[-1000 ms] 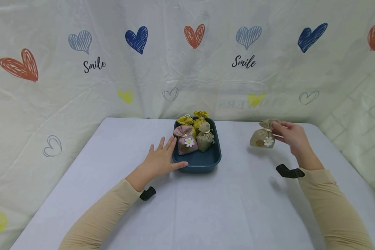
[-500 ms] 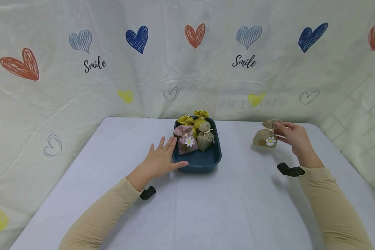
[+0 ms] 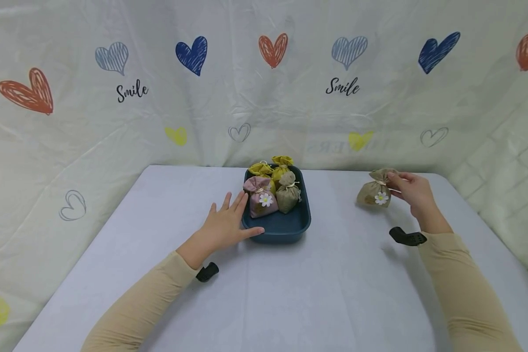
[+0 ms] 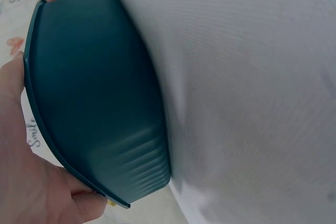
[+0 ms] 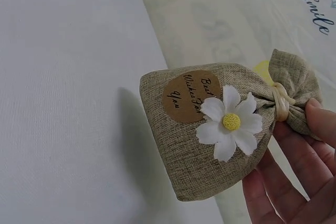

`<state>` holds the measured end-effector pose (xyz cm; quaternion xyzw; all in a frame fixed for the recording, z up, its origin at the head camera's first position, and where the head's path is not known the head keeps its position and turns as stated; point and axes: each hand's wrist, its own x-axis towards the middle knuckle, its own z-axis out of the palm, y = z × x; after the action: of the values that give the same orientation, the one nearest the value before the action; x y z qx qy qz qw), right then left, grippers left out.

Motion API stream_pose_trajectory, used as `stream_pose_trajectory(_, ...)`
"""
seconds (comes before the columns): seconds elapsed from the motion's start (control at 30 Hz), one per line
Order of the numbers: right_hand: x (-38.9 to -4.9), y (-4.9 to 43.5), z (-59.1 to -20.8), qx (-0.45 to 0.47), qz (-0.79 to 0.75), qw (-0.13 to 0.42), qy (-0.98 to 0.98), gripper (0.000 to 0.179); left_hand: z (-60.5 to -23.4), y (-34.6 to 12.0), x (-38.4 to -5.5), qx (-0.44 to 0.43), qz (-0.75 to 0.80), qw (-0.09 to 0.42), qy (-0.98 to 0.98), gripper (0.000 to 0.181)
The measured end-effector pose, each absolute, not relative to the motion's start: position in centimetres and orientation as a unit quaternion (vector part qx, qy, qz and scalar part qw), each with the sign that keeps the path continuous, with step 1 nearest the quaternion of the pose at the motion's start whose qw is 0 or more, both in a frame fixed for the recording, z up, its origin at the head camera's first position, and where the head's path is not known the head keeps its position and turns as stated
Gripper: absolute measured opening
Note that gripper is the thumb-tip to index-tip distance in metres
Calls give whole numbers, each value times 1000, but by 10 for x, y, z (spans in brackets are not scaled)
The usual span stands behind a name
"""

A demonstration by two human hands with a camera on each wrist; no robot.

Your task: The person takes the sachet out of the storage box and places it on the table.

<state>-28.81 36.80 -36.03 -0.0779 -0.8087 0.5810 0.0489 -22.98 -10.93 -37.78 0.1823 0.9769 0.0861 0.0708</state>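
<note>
My right hand (image 3: 410, 191) pinches the gathered neck of a tan cloth pouch (image 5: 210, 124) close over the table at the back right. The pouch carries a white daisy (image 5: 228, 124) and a round brown label. My left hand (image 3: 220, 225) lies with spread, straight fingers against the left rim of a dark teal plastic basin (image 3: 286, 226). Inside the basin are a pink pouch (image 3: 260, 208) with a daisy, a brown pouch (image 3: 288, 198), and yellow pouches (image 3: 282, 164) behind them. From the left wrist view, the basin's outer wall (image 4: 94, 77) hides its contents.
A white cloth covers the table (image 3: 273, 293). Behind it hangs a pale curtain (image 3: 290, 107) printed with hearts and "Smile". A black wrist camera (image 3: 407, 237) sits at the right cuff, another wrist camera (image 3: 208, 272) at the left.
My right hand has shifted slightly to the right with the tan pouch, mostly in the first half second. The left hand and the basin have stayed in place.
</note>
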Motion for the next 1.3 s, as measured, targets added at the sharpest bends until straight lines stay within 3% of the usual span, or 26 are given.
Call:
stream_pose_trajectory(0.43, -298, 371, -373, -87, 569, 47, -816, 38, -379, -109, -230, 181, 84, 70, 977, 110)
stream_pose_trajectory(1.07, -297, 386, -377, -103, 661, 61, -741, 17, -378, -108, -231, 179, 79, 73, 978, 110)
stream_pose_trajectory(1.3, -294, 386, -378, -101, 699, 65, -705, 17, -378, -108, -231, 177, 78, 76, 978, 110)
